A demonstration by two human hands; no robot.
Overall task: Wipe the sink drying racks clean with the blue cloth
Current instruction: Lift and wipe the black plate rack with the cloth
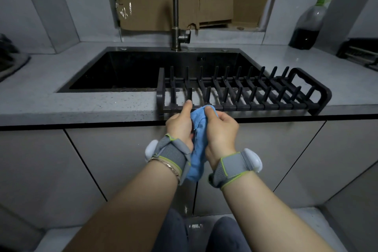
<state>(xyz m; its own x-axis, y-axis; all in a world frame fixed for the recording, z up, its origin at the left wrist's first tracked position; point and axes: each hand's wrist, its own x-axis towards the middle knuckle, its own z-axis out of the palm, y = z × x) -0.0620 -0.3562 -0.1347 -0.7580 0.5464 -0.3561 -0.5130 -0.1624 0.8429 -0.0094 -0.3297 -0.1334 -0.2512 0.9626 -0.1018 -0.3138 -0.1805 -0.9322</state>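
A black slatted drying rack (255, 92) with upright pegs lies across the right half of the dark sink (126, 69) and onto the counter. The blue cloth (198, 129) is bunched between both hands at the rack's front rail, its tail hanging down past my wrists. My left hand (181, 126) grips the cloth, thumb stretched up to the rail. My right hand (221, 131) grips the cloth from the right, fingers curled over its top.
A tall metal faucet (176, 16) rises behind the sink. A plastic bottle (308, 26) of dark liquid stands at the back right, with a second dark rack (360, 53) at the right edge. A dark object (10, 59) sits on the left counter. Cabinet doors lie below.
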